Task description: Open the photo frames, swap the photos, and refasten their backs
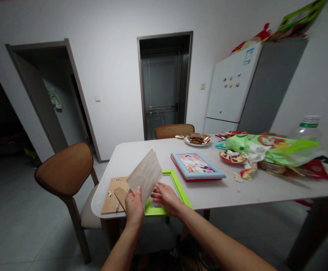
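Observation:
My left hand (134,206) grips a pale sheet of paper (145,175) by its lower left edge, thumb on top, holding it tilted above the table. Beside the sheet's lower right edge is my right hand (166,197), fingers slightly spread; I cannot tell whether they touch the paper. Below both hands lies a lime-green picture frame (181,188), partly covered by the sheet and my right hand. A brown backing board (110,201) with metal clips and a stand leg rests to the left, partly behind my left hand.
A light-blue picture frame (206,174) with a photo lies atop a red one on the white table (158,148). Further right are a plate (193,143) of wrapped snacks, fruit peel (233,157) and a green bag (282,148). A wooden chair (68,173) stands left.

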